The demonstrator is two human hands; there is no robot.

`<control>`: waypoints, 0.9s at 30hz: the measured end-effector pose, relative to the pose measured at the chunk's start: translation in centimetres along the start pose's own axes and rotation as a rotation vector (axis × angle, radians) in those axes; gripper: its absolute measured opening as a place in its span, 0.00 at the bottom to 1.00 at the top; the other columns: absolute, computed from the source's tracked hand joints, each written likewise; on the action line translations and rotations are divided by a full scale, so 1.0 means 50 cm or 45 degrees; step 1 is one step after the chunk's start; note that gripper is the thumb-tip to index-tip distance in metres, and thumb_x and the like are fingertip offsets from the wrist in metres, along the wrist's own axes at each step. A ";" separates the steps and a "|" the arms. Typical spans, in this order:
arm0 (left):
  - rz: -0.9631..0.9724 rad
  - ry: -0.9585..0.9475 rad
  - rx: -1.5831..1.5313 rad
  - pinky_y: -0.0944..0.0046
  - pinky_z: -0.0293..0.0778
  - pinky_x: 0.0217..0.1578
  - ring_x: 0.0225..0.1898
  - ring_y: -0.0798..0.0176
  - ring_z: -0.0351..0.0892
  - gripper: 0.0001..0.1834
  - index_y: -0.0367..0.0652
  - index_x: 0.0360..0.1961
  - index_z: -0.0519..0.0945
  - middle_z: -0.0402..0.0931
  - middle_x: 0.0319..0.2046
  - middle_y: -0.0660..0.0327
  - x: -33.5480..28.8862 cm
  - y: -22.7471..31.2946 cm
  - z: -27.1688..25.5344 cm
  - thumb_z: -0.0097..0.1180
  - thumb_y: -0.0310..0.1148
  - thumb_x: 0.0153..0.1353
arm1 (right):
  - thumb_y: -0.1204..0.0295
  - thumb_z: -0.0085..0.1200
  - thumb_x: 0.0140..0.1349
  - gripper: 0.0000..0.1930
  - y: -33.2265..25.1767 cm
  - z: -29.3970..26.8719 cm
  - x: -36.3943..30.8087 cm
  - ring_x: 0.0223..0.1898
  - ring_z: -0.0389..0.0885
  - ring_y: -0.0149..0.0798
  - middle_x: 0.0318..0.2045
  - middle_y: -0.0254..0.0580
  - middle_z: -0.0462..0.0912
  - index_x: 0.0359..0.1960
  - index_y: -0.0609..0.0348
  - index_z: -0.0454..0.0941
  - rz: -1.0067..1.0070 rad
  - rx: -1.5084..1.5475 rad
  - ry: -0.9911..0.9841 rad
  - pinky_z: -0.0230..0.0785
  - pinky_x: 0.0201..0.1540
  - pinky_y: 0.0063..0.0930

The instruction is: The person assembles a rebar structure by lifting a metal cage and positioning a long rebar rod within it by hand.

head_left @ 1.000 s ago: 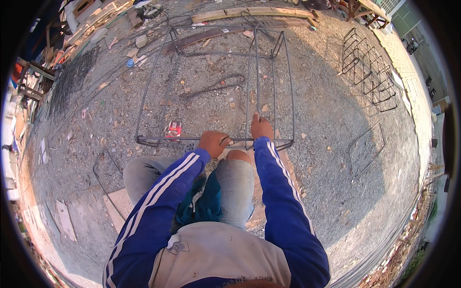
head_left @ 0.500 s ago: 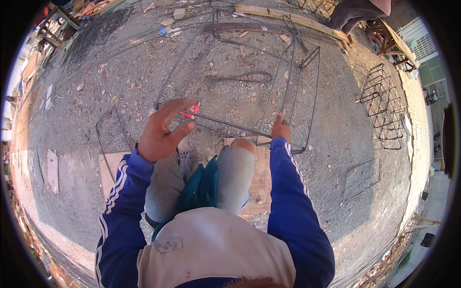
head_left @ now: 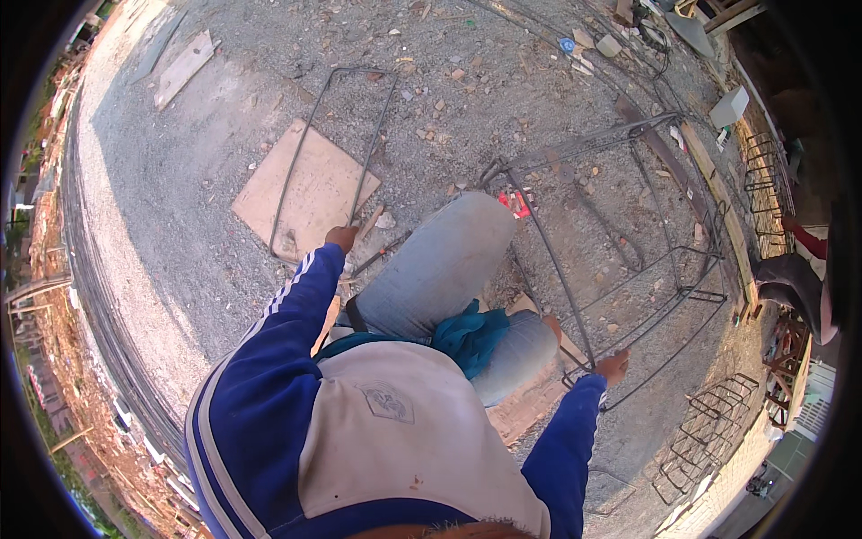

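Out to the left, my left hand (head_left: 341,238) is closed at the near end of a bent steel bar loop (head_left: 305,135), a long rectangle lying partly over a flat board (head_left: 269,202). My right hand (head_left: 613,366) grips a bar at the near corner of a large rebar frame (head_left: 549,247), which stands on the gravel to the right of my knees. The fingers of both hands are small in view and partly hidden. A red packet (head_left: 515,204) lies on the ground by the frame's left corner.
A cage of bent bars (head_left: 709,431) lies at the lower right. Long timber (head_left: 718,207) runs along the right, near another person's leg (head_left: 795,283). A pale plank (head_left: 184,70) is at the upper left. Bars and rubble lie at the upper right.
My view has turned to the left. My left hand has left the space over the rebar frame and reached out to the bar loop. My right hand stays on the frame.
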State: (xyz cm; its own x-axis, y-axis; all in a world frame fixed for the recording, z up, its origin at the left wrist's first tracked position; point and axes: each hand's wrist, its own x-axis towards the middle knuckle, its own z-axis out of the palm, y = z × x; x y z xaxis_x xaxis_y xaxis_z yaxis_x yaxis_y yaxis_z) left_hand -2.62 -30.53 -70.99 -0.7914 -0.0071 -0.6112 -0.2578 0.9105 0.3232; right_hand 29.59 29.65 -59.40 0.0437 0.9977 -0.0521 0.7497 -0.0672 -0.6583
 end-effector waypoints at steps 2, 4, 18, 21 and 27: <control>0.174 -0.042 0.608 0.50 0.74 0.44 0.44 0.46 0.79 0.18 0.54 0.51 0.76 0.79 0.42 0.47 0.038 -0.085 0.016 0.40 0.35 0.63 | 0.41 0.42 0.61 0.37 0.014 0.009 0.010 0.47 0.76 0.57 0.46 0.60 0.78 0.51 0.70 0.73 -0.107 -0.001 -0.023 0.66 0.51 0.43; 0.039 -0.175 0.560 0.50 0.76 0.42 0.44 0.45 0.80 0.15 0.50 0.46 0.78 0.80 0.40 0.48 0.070 -0.043 0.088 0.40 0.36 0.63 | 0.42 0.44 0.61 0.36 0.053 -0.045 0.031 0.46 0.77 0.57 0.43 0.60 0.78 0.49 0.69 0.74 -0.212 -0.115 0.118 0.66 0.50 0.43; 0.371 -0.666 0.744 0.58 0.75 0.40 0.47 0.55 0.76 0.25 0.53 0.62 0.66 0.77 0.44 0.50 0.364 -0.089 0.167 0.45 0.34 0.62 | 0.48 0.54 0.55 0.41 -0.014 -0.025 -0.091 0.60 0.63 0.56 0.55 0.63 0.68 0.62 0.67 0.58 0.133 -0.690 0.098 0.51 0.63 0.44; -0.227 -0.030 0.002 0.53 0.68 0.53 0.52 0.41 0.73 0.40 0.28 0.58 0.64 0.72 0.50 0.38 0.347 -0.107 0.179 0.61 0.47 0.51 | 0.46 0.56 0.52 0.44 -0.032 -0.013 -0.093 0.60 0.61 0.56 0.55 0.62 0.68 0.63 0.65 0.56 0.192 -0.689 0.086 0.50 0.63 0.44; -0.275 -0.109 -0.395 0.54 0.65 0.55 0.58 0.41 0.66 0.50 0.22 0.57 0.60 0.63 0.57 0.34 0.368 -0.116 0.131 0.68 0.49 0.43 | 0.46 0.58 0.52 0.45 -0.059 0.011 -0.082 0.62 0.60 0.55 0.56 0.61 0.66 0.62 0.66 0.56 0.109 -0.632 0.187 0.48 0.64 0.44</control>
State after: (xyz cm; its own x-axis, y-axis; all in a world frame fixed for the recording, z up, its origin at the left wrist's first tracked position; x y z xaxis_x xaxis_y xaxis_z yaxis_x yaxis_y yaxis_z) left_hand -12.05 -33.23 -88.83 -0.6546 -0.1388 -0.7431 -0.5797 0.7232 0.3755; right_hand 26.85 25.76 -57.68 0.1840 0.9821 0.0392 0.9605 -0.1712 -0.2191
